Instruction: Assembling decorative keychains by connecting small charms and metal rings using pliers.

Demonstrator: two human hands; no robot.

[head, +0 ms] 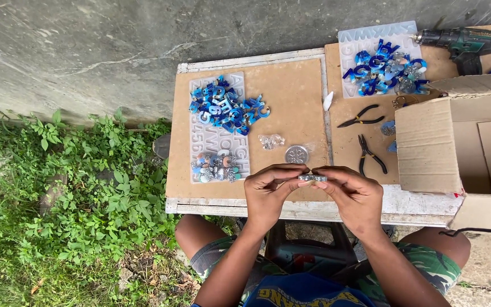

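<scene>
Glittery silver piece [312, 178] sits pinched between left hand [268, 193] and right hand [352, 193] — both clamped on it (fingertips only) — best held low over the desk [291, 96].

— How are the hands set?
— Left hand [268, 192] and right hand [354, 193] meet at the tabletop's near edge, fingertips pinched together, nearly touching.
— And the forearms?
— Both angle up from the knees, wrists bent inward.
</scene>
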